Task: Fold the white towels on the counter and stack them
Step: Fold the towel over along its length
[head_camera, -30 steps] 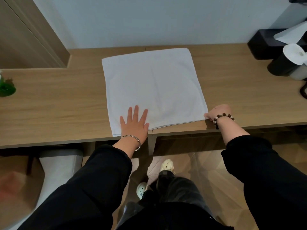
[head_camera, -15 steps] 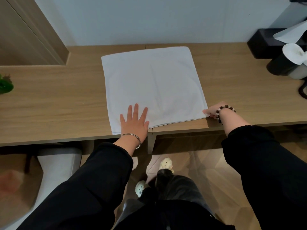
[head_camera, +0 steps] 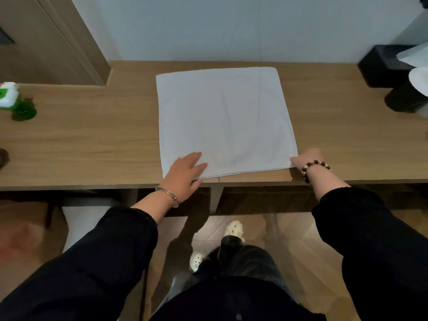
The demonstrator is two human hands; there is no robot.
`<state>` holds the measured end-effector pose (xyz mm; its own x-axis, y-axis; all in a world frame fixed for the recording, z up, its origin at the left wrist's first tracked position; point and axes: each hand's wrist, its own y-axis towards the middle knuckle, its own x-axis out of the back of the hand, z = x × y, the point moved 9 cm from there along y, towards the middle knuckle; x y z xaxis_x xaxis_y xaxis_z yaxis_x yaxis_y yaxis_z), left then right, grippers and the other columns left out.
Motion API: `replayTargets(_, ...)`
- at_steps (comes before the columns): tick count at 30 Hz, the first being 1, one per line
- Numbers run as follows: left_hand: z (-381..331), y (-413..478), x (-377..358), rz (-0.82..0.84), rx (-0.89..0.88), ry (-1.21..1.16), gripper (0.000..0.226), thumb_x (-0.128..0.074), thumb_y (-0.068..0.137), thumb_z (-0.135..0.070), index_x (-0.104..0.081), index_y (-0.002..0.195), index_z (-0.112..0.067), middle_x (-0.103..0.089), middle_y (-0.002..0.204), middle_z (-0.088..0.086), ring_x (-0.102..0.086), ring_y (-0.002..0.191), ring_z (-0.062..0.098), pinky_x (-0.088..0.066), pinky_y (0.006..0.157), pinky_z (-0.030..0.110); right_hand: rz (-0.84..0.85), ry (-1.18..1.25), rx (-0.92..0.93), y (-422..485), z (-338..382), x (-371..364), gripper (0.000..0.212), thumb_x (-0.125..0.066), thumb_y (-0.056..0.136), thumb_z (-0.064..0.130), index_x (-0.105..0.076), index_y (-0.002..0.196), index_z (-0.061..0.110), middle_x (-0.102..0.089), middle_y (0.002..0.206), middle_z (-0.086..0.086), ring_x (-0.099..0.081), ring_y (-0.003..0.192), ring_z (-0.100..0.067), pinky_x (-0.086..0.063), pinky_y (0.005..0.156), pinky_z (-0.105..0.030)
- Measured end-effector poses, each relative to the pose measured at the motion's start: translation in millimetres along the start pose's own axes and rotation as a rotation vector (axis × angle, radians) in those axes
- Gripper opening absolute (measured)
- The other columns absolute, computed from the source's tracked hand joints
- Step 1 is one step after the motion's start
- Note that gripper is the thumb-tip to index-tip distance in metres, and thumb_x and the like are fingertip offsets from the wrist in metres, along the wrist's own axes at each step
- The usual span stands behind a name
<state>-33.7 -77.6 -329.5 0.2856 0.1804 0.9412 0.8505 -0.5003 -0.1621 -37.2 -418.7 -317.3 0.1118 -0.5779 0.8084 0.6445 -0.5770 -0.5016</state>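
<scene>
Bare counter [head_camera: 92, 140] stretches left and right of the towel [head_camera: 224, 121]. A green bottle [head_camera: 14, 103] stands at the frame's left edge; a black box [head_camera: 379, 66] and dark cup [head_camera: 404, 100] crowd the upper right corner.

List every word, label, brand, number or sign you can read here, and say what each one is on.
No text in this view can be read.
On the green container, a green-and-white patch near the top: too blurred to read.
On the white towel: plain, no print or tag showing.
On the black box: no lettering visible.
</scene>
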Motion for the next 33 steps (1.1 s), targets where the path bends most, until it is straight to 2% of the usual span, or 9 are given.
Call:
replayTargets(3, 9.1, -22.0, 28.0, -0.209, -0.047, 0.022, 0.015, -0.072, 0.078, -0.006, -0.068, 0.092, -0.006, -0.064, 0.100, 0.017, -0.057, 0.095, 0.036, -0.052, 0.077, 0.047, -0.017, 0.022, 0.013, 1.2, -1.0, -1.8, 0.028, -0.056, 0.089, 0.012, -0.046, 0.064, 0.005, -0.043, 0.062, -0.008, -0.042, 0.053, -0.019, -0.030, 0.045, -0.025)
replayTargets(5, 13.7, -29.8, 35.2, -0.261, -0.039, 0.039, 0.012, -0.077, 0.071, 0.000, -0.066, 0.076, -0.004, -0.063, 0.079, 0.013, -0.057, 0.074, 0.032, -0.051, 0.058, 0.039, -0.037, 0.014, 0.019, 1.2, -1.3, -2.6, 0.030, -0.056, 0.089, 0.013, -0.045, 0.062, 0.005, -0.041, 0.060, -0.007, -0.039, 0.052, -0.018, -0.029, 0.045, -0.025)
replayTargets(12, 9.8, -36.1, 38.0, -0.210, -0.080, 0.145, 0.028, -0.078, 0.051, 0.017, -0.062, 0.062, -0.003, -0.058, 0.063, 0.011, -0.054, 0.056, 0.029, -0.043, 0.043, 0.029, -0.131, 0.067, 0.034, -4.4, -2.9, -2.8, 0.029, -0.051, 0.093, 0.012, -0.050, 0.065, 0.003, -0.047, 0.064, -0.011, -0.043, 0.057, -0.021, -0.033, 0.049, -0.026)
replayTargets(14, 7.6, -40.9, 37.7, -0.172, -0.112, 0.144, 0.020, -0.079, 0.060, 0.006, -0.063, 0.063, -0.005, -0.058, 0.063, 0.009, -0.053, 0.057, 0.025, -0.043, 0.046, 0.029, -0.190, -0.009, 0.030, -13.1, 1.5, -1.4, 0.012, -0.054, 0.091, 0.011, -0.057, 0.091, -0.001, -0.058, 0.091, -0.018, -0.054, 0.079, -0.027, -0.047, 0.065, -0.034)
replayTargets(19, 15.9, -12.3, 49.2, -0.206, 0.037, -0.005, 0.021, -0.052, 0.092, -0.021, -0.068, 0.101, -0.012, -0.063, 0.106, 0.009, -0.053, 0.099, 0.026, -0.045, 0.082, 0.038, -0.339, -0.327, 0.364, -33.7, 69.5, -20.2, 0.071, -0.059, 0.084, 0.011, -0.022, 0.145, 0.013, -0.023, 0.152, -0.013, -0.024, 0.139, -0.031, -0.024, 0.115, -0.045)
replayTargets(22, 16.8, 36.6, 35.2, -0.099, 0.220, 0.049, 0.048, -0.036, 0.099, -0.030, -0.030, 0.146, -0.021, -0.021, 0.155, 0.009, -0.020, 0.140, 0.029, -0.022, 0.111, 0.046, -0.209, -0.435, 0.630, -47.8, 124.1, -69.4, 0.064, -0.038, 0.097, 0.030, -0.007, 0.151, 0.019, -0.002, 0.159, -0.010, -0.006, 0.145, -0.029, -0.012, 0.117, -0.046)
replayTargets(26, 28.8, 57.6, -11.1, 0.128, 0.308, 0.160, 0.059, -0.012, 0.097, -0.052, 0.014, 0.148, -0.035, 0.021, 0.156, -0.002, 0.019, 0.144, 0.023, 0.001, 0.112, 0.056, -0.004, -0.577, 0.673, -39.8, 120.0, -115.3, 0.059, -0.013, 0.099, 0.050, 0.010, 0.150, 0.031, 0.018, 0.158, -0.001, 0.014, 0.145, -0.024, 0.005, 0.115, -0.049)
replayTargets(30, 39.7, 51.3, -12.5, 0.092, 0.264, 0.176, 0.062, -0.004, 0.090, -0.061, 0.015, 0.146, -0.040, 0.021, 0.156, -0.007, 0.021, 0.143, 0.020, 0.004, 0.111, 0.057, -0.113, -0.539, 0.494, -13.1, 88.9, -89.0, 0.061, -0.009, 0.097, 0.052, 0.011, 0.150, 0.030, 0.017, 0.158, 0.000, 0.013, 0.145, -0.022, 0.003, 0.114, -0.052)
replayTargets(33, 36.6, 60.2, -4.0, 0.135, 0.264, 0.117, 0.062, -0.023, 0.093, -0.057, -0.003, 0.148, -0.038, 0.008, 0.158, -0.004, 0.011, 0.145, 0.023, -0.003, 0.112, 0.057, -0.100, -0.532, 0.433, -8.1, 84.8, -83.3, 0.062, -0.013, 0.098, 0.049, 0.008, 0.151, 0.026, 0.016, 0.158, -0.002, 0.013, 0.145, -0.023, 0.002, 0.115, -0.054)
